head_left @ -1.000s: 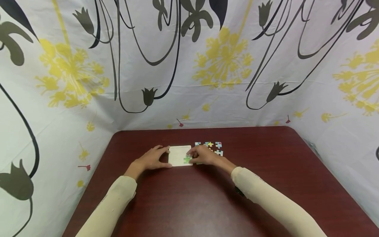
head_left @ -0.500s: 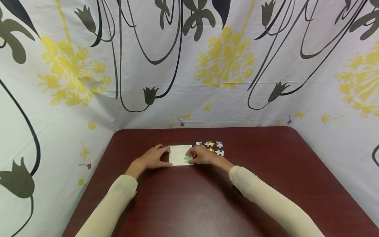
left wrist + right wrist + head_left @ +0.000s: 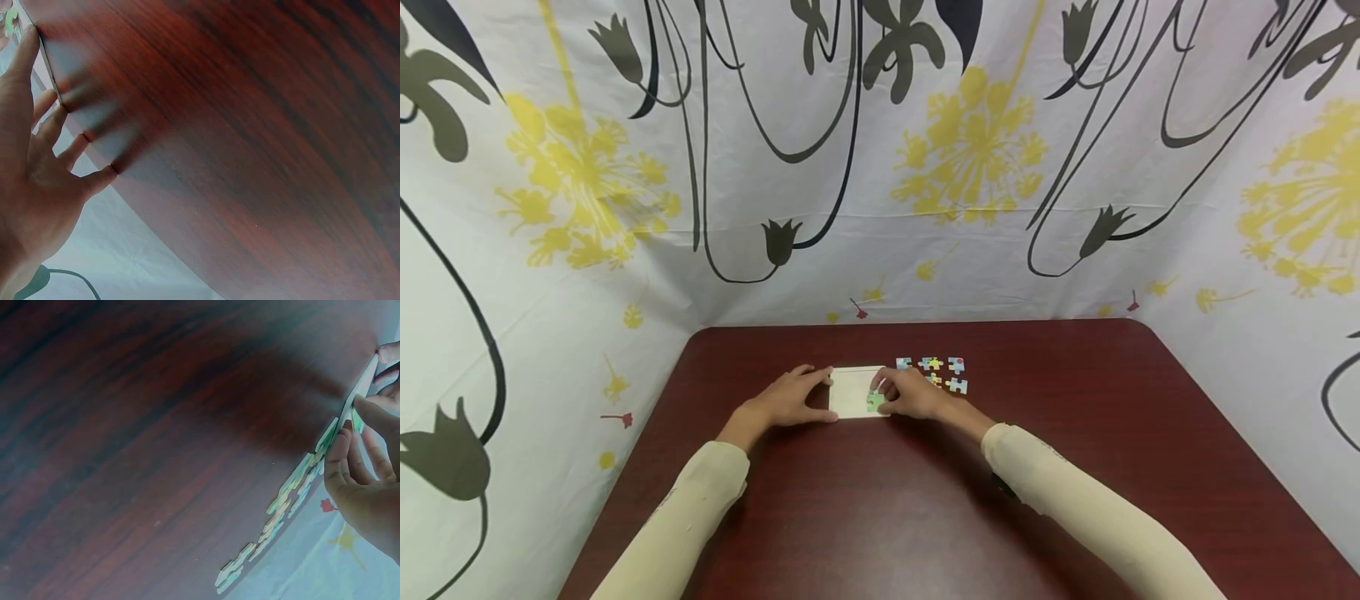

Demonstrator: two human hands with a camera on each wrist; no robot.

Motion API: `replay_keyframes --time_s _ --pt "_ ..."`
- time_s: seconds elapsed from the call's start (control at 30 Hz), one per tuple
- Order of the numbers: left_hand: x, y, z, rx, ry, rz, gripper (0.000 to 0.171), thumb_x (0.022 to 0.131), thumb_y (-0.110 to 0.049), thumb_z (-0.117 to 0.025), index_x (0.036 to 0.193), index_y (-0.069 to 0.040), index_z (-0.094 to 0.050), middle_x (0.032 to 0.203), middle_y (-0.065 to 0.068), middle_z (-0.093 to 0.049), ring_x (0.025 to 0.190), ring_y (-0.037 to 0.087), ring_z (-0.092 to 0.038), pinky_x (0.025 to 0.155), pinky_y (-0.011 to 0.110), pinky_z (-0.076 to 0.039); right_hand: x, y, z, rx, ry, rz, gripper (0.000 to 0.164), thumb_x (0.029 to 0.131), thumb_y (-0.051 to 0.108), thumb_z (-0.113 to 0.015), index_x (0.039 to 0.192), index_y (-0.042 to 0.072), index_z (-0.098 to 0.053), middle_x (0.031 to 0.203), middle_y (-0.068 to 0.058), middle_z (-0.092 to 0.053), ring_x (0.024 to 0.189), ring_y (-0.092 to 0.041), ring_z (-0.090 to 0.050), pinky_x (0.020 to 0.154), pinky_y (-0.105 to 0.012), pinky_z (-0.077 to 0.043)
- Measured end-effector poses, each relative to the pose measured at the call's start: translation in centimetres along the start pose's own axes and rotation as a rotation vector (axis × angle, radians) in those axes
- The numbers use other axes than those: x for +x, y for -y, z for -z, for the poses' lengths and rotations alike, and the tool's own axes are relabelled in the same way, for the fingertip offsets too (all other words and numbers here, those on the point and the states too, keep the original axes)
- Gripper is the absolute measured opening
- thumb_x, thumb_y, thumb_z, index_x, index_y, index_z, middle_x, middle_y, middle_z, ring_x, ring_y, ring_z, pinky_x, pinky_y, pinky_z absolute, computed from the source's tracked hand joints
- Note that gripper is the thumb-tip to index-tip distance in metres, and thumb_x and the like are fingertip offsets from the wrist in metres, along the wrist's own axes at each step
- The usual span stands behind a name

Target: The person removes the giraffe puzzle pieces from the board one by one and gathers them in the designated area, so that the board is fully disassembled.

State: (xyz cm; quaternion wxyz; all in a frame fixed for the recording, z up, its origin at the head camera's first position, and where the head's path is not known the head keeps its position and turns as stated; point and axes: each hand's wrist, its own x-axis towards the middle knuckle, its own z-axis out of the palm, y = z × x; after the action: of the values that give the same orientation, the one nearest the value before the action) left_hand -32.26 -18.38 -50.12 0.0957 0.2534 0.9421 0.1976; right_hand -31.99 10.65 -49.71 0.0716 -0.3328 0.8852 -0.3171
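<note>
A pale, flat puzzle tray lies on the table. My left hand rests at its left edge, thumb near the front corner and forefinger near the back one. In the left wrist view the left hand's other fingers spread straight, tips down on the table. Over the tray's right part, my right hand pinches a green puzzle piece between thumb and fingers, at the tray's front right corner. The right hand hides part of that piece and the tray's right edge. Whether the piece lies flat cannot be told.
Several loose jigsaw pieces lie to the tray's right, some behind my right hand; the right wrist view has them in rows. The dark red table ends at a patterned cloth at the back and sides.
My right fingers shift slightly over the green puzzle piece at the tray's corner. The left hand and the tray keep their places.
</note>
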Motion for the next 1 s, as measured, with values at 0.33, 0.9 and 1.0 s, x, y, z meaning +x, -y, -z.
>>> replay_keyframes --time_s 0.33,0.9,1.0 --pt "0.2 0.1 -0.1 0.01 0.004 -0.008 0.093 0.087 -0.063 -0.076 0.161 -0.018 -0.041 0.154 0.004 -0.051 0.152 0.038 -0.031 0.114 0.068 -0.033 -0.6 -0.4 0.4 0.059 -0.04 0.044 0.021 0.096 -0.003 -0.069 0.116 0.002 -0.067 0.104 -0.013 -0.076 0.096 -0.024 -0.075 0.076 -0.026 -0.059" --pt "0.1 -0.1 -0.1 0.009 -0.001 -0.023 0.093 0.089 -0.06 -0.076 0.161 -0.014 -0.04 0.153 0.003 -0.053 0.153 0.04 -0.029 0.114 0.069 -0.031 -3.8 -1.8 3.8 0.03 -0.066 0.031 0.023 0.096 -0.005 -0.068 0.119 -0.004 -0.065 0.108 -0.017 -0.072 0.101 -0.03 -0.071 0.087 -0.037 -0.058" --pt "0.0 -0.2 0.0 0.007 0.003 -0.017 0.092 0.089 -0.06 -0.076 0.161 -0.015 -0.04 0.153 0.002 -0.053 0.154 0.039 -0.027 0.115 0.069 -0.03 -4.5 -2.2 4.3 0.038 -0.069 0.015 0.022 0.097 -0.006 -0.067 0.119 -0.004 -0.065 0.111 -0.017 -0.071 0.103 -0.03 -0.07 0.088 -0.037 -0.058"
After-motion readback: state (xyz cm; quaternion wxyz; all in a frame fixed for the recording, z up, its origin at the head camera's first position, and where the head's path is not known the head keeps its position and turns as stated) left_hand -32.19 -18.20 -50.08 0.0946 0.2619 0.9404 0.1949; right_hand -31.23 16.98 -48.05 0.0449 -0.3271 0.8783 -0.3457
